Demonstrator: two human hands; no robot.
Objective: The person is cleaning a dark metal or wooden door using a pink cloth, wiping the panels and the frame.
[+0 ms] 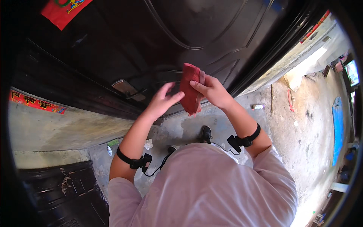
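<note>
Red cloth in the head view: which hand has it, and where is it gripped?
The right hand grips the folded red cloth along its right edge, fingers across the front. The left hand touches its left side with thumb and fingertips.

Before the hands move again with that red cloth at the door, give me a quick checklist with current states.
1. Red cloth gripped by right hand: ok, fingers wrap its right edge.
2. Left hand on the cloth: ok, thumb touches its left side, fingers spread.
3. Cloth folded: ok, it hangs as a narrow upright pad.
4. Cloth against the dark door: cannot tell, held in front of it.
5. Door handle unobstructed: ok, it sits left of the hands.
6. Footing: cannot tell, only one shoe shows.
</note>
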